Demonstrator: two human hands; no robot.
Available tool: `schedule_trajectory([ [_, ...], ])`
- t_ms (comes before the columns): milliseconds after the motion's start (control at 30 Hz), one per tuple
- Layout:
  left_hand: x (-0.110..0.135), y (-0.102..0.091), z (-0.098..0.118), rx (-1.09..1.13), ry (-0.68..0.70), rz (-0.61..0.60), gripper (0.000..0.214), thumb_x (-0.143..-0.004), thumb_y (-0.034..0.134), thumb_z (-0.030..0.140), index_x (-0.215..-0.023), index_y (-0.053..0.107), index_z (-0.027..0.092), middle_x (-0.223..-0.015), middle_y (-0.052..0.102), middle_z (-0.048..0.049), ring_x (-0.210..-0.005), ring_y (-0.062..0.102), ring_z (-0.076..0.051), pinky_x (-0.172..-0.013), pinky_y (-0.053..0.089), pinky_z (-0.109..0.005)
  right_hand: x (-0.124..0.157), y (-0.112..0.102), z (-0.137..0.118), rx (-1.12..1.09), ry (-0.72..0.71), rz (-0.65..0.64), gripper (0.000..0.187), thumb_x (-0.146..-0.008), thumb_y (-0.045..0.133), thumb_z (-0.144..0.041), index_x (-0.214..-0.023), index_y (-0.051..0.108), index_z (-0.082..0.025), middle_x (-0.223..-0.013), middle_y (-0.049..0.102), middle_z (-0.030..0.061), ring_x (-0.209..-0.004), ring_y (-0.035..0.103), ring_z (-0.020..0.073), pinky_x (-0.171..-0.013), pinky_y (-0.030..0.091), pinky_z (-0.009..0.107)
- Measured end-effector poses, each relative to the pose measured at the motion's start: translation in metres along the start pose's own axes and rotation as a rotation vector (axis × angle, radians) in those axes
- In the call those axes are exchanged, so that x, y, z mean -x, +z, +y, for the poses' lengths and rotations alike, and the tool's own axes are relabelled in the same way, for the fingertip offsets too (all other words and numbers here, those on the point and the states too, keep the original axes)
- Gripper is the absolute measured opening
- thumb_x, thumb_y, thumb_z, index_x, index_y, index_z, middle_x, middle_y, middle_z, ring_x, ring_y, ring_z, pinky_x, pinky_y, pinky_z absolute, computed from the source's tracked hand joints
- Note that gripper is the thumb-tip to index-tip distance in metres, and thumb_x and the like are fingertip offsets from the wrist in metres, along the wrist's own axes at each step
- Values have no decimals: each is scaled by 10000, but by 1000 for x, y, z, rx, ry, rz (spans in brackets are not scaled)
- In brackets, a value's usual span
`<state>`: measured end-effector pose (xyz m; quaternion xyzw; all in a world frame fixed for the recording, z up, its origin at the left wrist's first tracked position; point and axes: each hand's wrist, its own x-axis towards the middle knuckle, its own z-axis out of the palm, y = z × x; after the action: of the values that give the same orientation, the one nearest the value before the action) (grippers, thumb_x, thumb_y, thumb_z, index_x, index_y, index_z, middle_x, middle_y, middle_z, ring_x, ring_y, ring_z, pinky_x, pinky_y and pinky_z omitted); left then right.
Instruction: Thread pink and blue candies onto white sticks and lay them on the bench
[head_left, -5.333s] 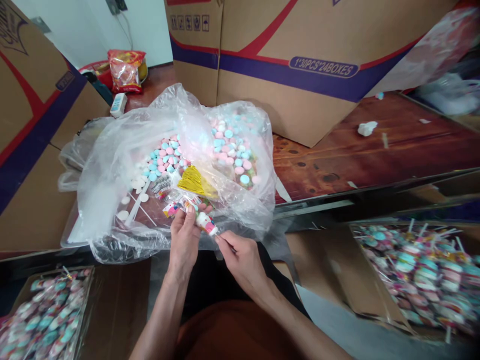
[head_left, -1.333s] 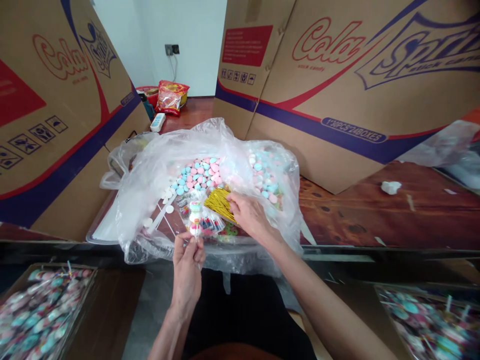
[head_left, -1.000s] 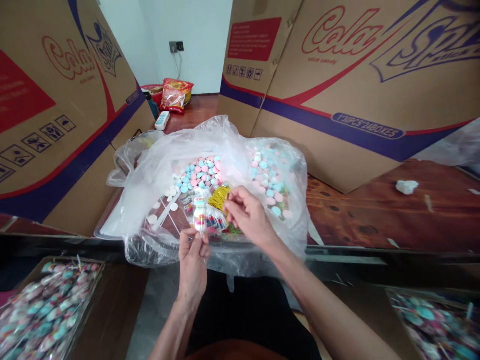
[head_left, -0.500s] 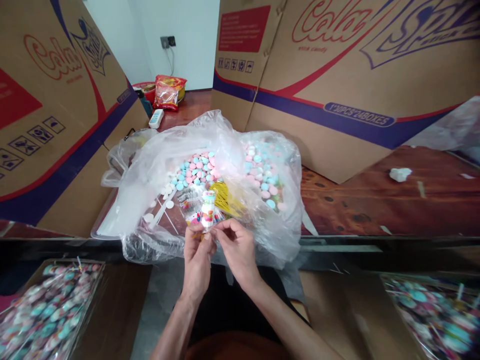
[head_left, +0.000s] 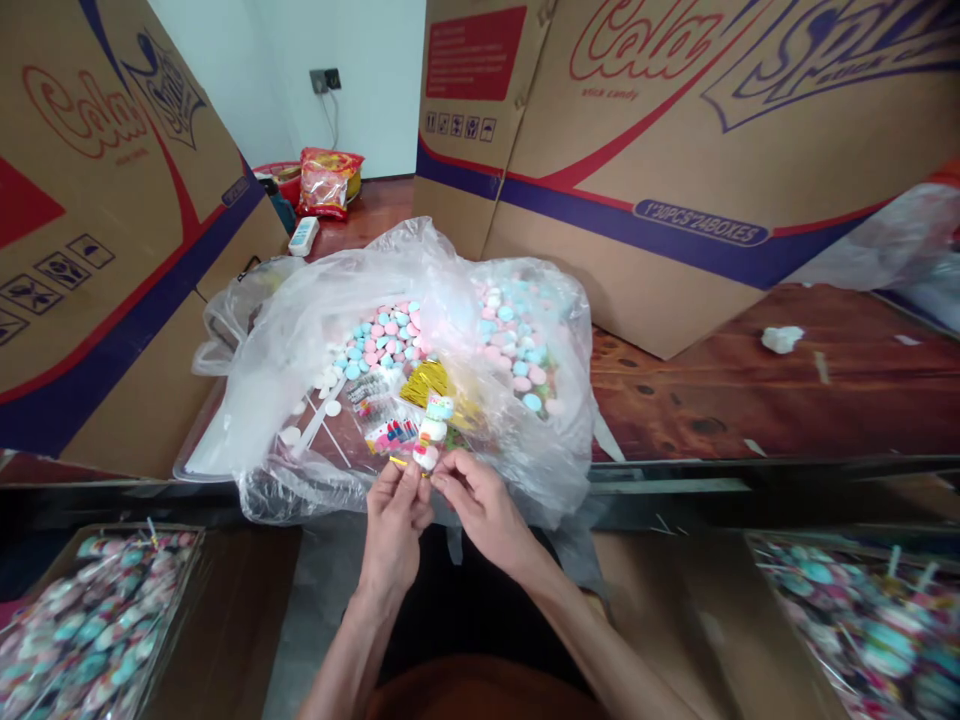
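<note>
A lollipop (head_left: 431, 435) of stacked candies in a clear printed wrapper stands tilted slightly right above my hands. Its lower end is pinched between the thumb and fingers of my left hand (head_left: 394, 505). A bit of gold twist tie (head_left: 398, 461) sticks out by the left fingertips. My right hand (head_left: 480, 505) is closed at the wrapper's neck, its fingertips on the tie; the exact grip is partly hidden. Just beyond lie a bundle of gold twist ties (head_left: 426, 382), printed clear wrappers (head_left: 390, 430) and white sticks (head_left: 334, 440).
Pink, blue and white candies (head_left: 386, 335) lie in a plastic bag (head_left: 281, 310) on the wooden table (head_left: 675, 405). Large cardboard boxes (head_left: 637, 170) stand behind and at left. Boxes of wrapped lollipops (head_left: 97, 620) sit below the table edge on both sides.
The lollipop has gone from upright to leaning right and sits slightly lower. A gold tie end now shows by my left fingertips. The whole view has shifted a little.
</note>
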<state>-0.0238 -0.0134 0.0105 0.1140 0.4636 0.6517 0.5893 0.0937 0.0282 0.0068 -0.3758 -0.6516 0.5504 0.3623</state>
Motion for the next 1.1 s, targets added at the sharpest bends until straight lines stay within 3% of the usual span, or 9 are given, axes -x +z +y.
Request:
schedule_trajectory([
  [167,8,-8,11,216,-427,-184,433,-632,895,253,-754,489,166,-558,262,118,-463,132,-6,-391,104,-109,7,-12,-9,-5,-176,-11,128,-964,467,-216,-845,510,-205,-915,565,21,-844,554,150,-788,464,275],
  [267,11,-12,12,193,-503,-193,405,-670,865,232,-750,472,168,-574,235,112,-460,150,-6,-394,115,-104,8,-17,-13,50,-268,-34,110,-946,458,-184,-846,492,-212,-934,564,30,-861,544,157,-798,462,283],
  [333,12,-11,9,29,-473,-170,363,-736,829,310,-781,496,172,-568,252,106,-455,162,-13,-398,131,-117,11,-18,-11,134,-303,-29,107,-943,433,-174,-852,464,-221,-859,554,16,-782,519,153,-748,455,281],
  [467,15,-3,6,-279,-239,-107,404,-757,792,497,-888,550,202,-577,374,92,-457,207,-18,-425,187,-133,19,-13,-6,167,-258,93,126,-955,428,-197,-839,396,-232,-774,501,-10,-673,467,135,-643,420,258],
  [633,18,6,4,-337,-244,-52,537,-588,873,566,-737,515,196,-519,346,95,-445,241,-30,-411,232,-146,26,-6,1,185,-284,215,104,-927,435,-189,-853,379,-236,-871,531,30,-787,521,162,-709,454,279],
  [767,14,6,-8,-441,-42,-19,503,-592,858,591,-734,598,185,-591,509,46,-530,438,-68,-469,392,-157,27,-2,11,341,-279,299,63,-936,404,-206,-885,386,-239,-826,509,24,-724,515,171,-657,438,275],
  [867,9,0,-20,-519,70,29,491,-606,851,584,-870,700,199,-748,648,11,-679,575,-116,-561,493,-169,30,-2,13,438,-278,378,41,-938,370,-209,-912,382,-239,-827,499,26,-717,509,174,-649,431,272],
  [1000,2,-4,-25,-517,12,96,520,-558,904,497,-974,737,234,-995,734,-1,-855,652,-166,-673,559,-199,32,-10,3,503,-252,384,44,-910,399,-221,-886,368,-240,-803,486,14,-688,491,164,-633,432,265],
  [1100,-2,2,-21,-394,-115,91,531,-439,953,434,-873,721,235,-869,736,11,-710,640,-159,-601,568,-248,30,-19,-6,373,-102,332,128,-885,486,-240,-845,364,-241,-732,485,-23,-636,506,137,-604,443,242],
])
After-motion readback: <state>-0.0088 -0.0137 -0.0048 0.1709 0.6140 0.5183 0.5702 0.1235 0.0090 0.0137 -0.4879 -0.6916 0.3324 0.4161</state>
